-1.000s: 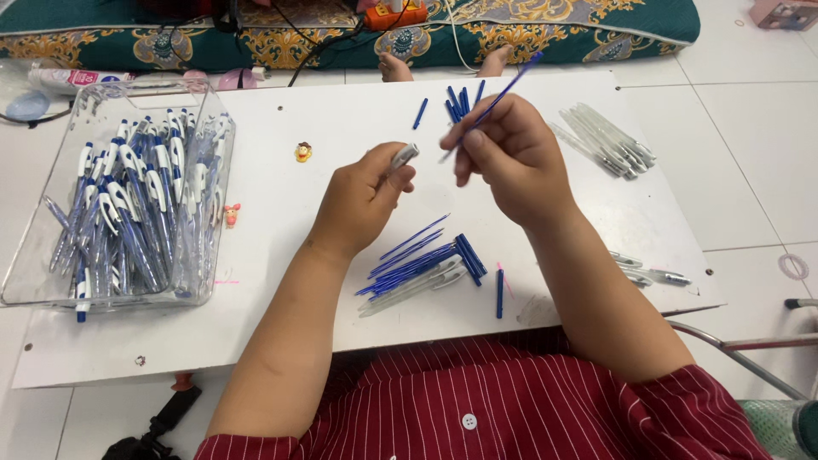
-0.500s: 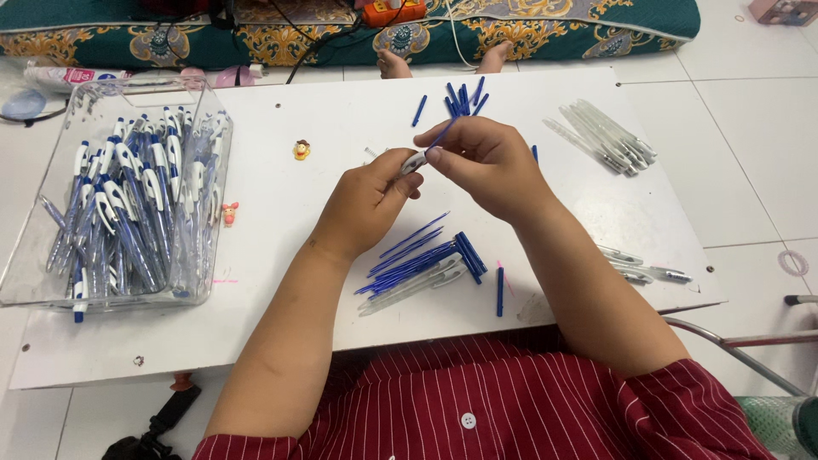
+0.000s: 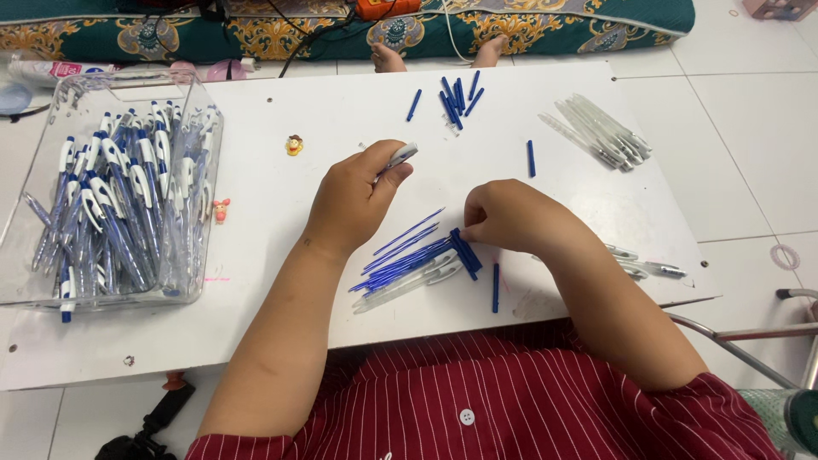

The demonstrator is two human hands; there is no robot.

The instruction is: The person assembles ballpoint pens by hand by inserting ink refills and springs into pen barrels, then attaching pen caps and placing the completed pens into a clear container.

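— Where do the hands stand?

— The left hand (image 3: 354,200) is closed round a clear pen barrel (image 3: 397,157), its tip poking out above the thumb, lifted a little over the white counter (image 3: 273,307); the right hand (image 3: 503,217) is down on the counter, fingers curled at the top end of the heap of blue refills (image 3: 409,255), touching them; whether it has pinched one I cannot tell.

— How much looks done?

— A fair amount, I'd judge; the clear bin (image 3: 192,281) at the left edge is packed with finished blue-and-white pens (image 3: 111,196); what's left is the loose parts; the refill heap with a few clear barrels under it, a bundle of clear barrels (image 3: 601,132) far right, a scatter of short blue pieces (image 3: 456,94) near the far edge, and a couple of odd clear parts (image 3: 643,264) beside the right forearm.

— Anything in the way?

— Not much; one short blue piece (image 3: 495,285) lies just beside the heap and another (image 3: 530,158) sits apart beyond the right hand; two tiny toy figures (image 3: 294,145) lie between bin and left hand, clear of both; beyond the counter there's a patterned green cushion (image 3: 554,25) and bare toes (image 3: 388,60) at the far edge.
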